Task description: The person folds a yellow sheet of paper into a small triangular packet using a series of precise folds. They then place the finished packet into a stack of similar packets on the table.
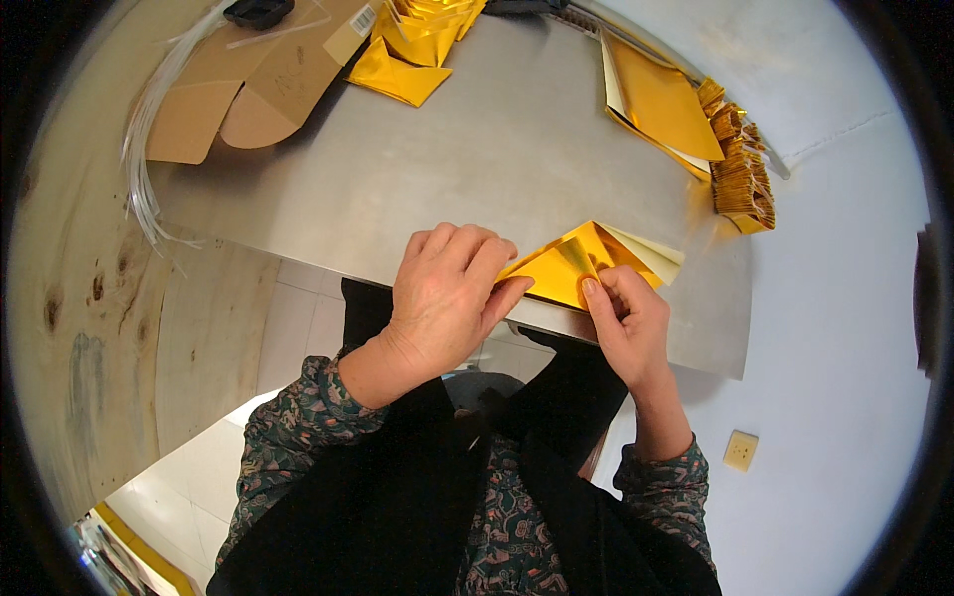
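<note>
A sheet of shiny gold paper (561, 260), partly folded to a point, lies at the near edge of the metal table, its pale underside showing at the right corner. My left hand (449, 283) pinches the paper's left tip between thumb and fingers. At the lower right edge my right hand (631, 316) grips it, thumb on top and fingers curled; part of the paper behind those fingers is hidden.
Gold folded paper pieces (402, 74) sit at the far edge beside an opened cardboard box (263, 84) and clear plastic strands (144, 169). Flat gold sheets (661, 99) and a bundled stack of folded gold paper (743, 179) lie far right, by the white wall (845, 238).
</note>
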### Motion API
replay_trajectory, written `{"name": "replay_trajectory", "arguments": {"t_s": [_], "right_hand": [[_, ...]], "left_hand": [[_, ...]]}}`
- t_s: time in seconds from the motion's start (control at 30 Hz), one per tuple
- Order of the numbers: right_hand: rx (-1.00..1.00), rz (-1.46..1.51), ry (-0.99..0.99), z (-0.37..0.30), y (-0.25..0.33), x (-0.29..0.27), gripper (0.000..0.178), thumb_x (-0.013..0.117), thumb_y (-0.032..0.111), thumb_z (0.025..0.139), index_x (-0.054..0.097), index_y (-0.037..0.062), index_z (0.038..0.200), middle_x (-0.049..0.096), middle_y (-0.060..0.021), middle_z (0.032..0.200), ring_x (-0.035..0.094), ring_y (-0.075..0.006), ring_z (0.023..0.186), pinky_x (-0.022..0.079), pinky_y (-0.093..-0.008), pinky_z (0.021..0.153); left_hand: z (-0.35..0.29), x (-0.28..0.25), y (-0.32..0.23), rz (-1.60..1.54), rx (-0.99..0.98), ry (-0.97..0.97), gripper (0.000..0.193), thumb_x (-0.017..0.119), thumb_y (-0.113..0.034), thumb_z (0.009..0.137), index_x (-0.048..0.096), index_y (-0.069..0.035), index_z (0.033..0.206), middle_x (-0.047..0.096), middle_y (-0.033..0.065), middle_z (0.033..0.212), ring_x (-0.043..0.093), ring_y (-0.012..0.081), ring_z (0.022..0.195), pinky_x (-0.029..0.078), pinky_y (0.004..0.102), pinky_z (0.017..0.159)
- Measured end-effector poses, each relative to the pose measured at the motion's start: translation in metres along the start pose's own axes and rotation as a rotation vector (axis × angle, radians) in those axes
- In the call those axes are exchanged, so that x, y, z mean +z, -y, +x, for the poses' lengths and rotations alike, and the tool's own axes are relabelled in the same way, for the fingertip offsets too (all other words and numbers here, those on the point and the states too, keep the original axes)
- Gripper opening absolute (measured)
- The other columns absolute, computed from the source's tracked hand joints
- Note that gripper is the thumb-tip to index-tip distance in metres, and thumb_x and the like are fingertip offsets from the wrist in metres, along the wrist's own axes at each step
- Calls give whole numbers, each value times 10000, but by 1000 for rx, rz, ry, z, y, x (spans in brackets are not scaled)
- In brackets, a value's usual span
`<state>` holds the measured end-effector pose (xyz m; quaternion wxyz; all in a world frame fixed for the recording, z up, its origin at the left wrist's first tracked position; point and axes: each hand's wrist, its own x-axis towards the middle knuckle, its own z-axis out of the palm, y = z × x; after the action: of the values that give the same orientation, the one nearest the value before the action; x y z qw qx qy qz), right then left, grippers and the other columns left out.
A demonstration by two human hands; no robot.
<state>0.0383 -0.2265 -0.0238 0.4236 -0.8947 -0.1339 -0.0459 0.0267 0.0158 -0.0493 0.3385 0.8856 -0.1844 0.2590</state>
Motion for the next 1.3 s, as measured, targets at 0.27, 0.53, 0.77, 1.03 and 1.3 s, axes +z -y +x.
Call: {"name": "replay_trajectory", "arguments": {"t_s": [0.27, 0.53, 0.77, 1.03, 1.3], "right_hand": [[44, -72, -3, 3, 0, 3, 166, 769, 119, 921, 637, 40, 857, 531, -43, 663, 476, -134, 578, 398, -292, 537], [41, -127, -41, 2, 2, 5, 167, 797, 96, 877, 638, 46, 860, 514, -24, 652, 447, -119, 549, 370, -283, 511], [42, -96, -34, 1, 2, 4, 148, 802, 55, 865, 655, 40, 883, 509, 9, 657, 421, -81, 550, 349, -251, 505], [64, -73, -60, -1, -1, 5, 137, 803, 43, 880, 667, 49, 897, 519, 39, 669, 417, -45, 564, 330, -226, 506], [139, -5, -79, -3, -2, 6, 126, 788, 37, 914, 666, 54, 941, 510, 87, 683, 382, 4, 583, 304, -190, 518]], "left_hand": [[-31, -10, -18, -130, 274, 109, 401, 767, -185, 884, 712, -64, 1263, 658, 83, 1380, 590, 229, 1299, 448, 388, 1002], [-40, -9, -13, -69, 197, 237, 508, 767, -219, 875, 688, -43, 1345, 615, 89, 1489, 538, 228, 1409, 422, 388, 1029], [-44, -8, -21, -101, 221, 219, 523, 749, -249, 887, 685, -59, 1370, 595, 75, 1524, 510, 222, 1449, 411, 401, 1028], [-42, -2, -19, -156, 195, 240, 488, 720, -247, 914, 690, -22, 1346, 604, 109, 1516, 515, 225, 1454, 400, 388, 1067], [-41, -2, -17, -165, 179, 245, 588, 796, -255, 807, 695, -41, 1345, 622, 94, 1497, 544, 232, 1423, 419, 363, 1028]]}}
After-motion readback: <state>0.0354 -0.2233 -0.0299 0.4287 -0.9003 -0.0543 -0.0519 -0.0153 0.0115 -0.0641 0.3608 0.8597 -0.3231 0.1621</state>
